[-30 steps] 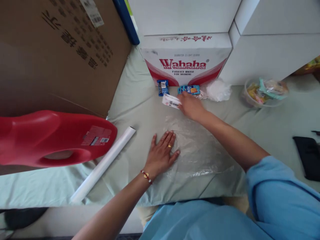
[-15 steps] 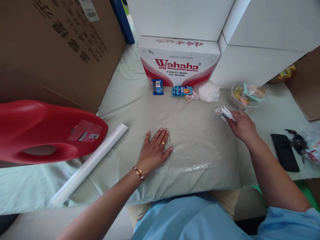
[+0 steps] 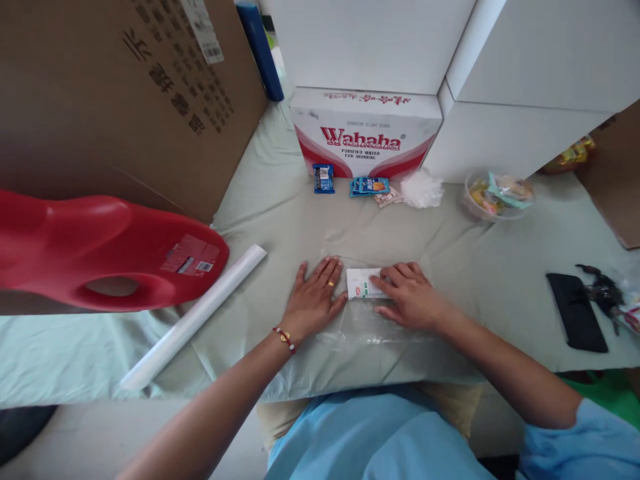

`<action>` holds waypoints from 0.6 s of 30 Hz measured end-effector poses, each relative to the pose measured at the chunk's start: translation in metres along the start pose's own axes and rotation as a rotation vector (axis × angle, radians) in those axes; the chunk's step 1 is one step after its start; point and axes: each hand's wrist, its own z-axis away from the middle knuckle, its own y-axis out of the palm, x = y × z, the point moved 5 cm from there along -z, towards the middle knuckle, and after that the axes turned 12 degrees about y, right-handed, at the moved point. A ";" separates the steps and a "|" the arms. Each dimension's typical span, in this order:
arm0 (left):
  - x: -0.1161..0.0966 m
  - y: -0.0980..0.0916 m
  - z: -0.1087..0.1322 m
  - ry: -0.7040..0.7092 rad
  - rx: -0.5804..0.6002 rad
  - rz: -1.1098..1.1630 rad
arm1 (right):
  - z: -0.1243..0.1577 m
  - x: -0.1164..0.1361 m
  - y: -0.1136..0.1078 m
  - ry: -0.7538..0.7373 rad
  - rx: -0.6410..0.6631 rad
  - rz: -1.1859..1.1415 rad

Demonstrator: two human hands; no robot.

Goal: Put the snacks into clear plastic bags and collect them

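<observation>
My left hand point(image 3: 314, 297) lies flat with fingers spread on the left part of a clear plastic sheet point(image 3: 373, 331) on the cloth-covered table. Just right of its thumb is a small white packet point(image 3: 358, 284) with red and green print, lying on the plastic. The fingers of my right hand point(image 3: 407, 293) rest over the packet's right end, spread apart and pressing on it from above. Part of the packet is hidden under those fingers.
A red jug point(image 3: 150, 257) and a white roll point(image 3: 195, 317) lie at the left. Behind stand a Wahaha box point(image 3: 370, 137), blue packets point(image 3: 369, 186) and a snack bowl point(image 3: 497, 195). A black phone point(image 3: 577, 312) is at the right.
My right hand has moved left from near the snack bowl, bringing the white packet down onto the plastic sheet beside my left hand. My left hand stays in place on the sheet.
</observation>
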 end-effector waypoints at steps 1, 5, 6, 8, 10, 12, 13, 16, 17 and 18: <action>0.000 0.000 0.000 0.001 -0.003 0.001 | 0.002 -0.002 -0.003 0.007 -0.002 -0.041; 0.001 0.001 0.001 0.010 -0.026 -0.010 | -0.013 -0.008 -0.007 0.067 0.017 -0.099; 0.001 0.001 0.001 0.012 -0.030 -0.014 | -0.019 -0.007 -0.005 0.063 0.052 -0.097; 0.000 0.001 0.001 0.014 -0.031 -0.021 | -0.029 -0.004 0.001 0.049 0.124 -0.087; 0.001 0.002 0.002 0.014 -0.028 -0.024 | -0.033 -0.003 0.002 0.078 0.135 -0.072; 0.001 0.002 0.002 0.016 -0.027 -0.025 | -0.032 -0.003 -0.001 0.137 0.095 -0.067; 0.001 0.002 0.002 0.017 -0.027 -0.025 | -0.030 -0.003 -0.001 0.159 0.081 -0.069; 0.001 0.002 0.001 0.014 -0.028 -0.029 | -0.023 0.000 0.001 0.157 0.111 -0.078; 0.001 0.002 0.001 0.012 -0.027 -0.031 | -0.021 0.002 0.003 0.148 0.130 -0.080; 0.001 0.002 0.001 0.009 -0.025 -0.032 | -0.020 0.003 0.005 0.143 0.143 -0.081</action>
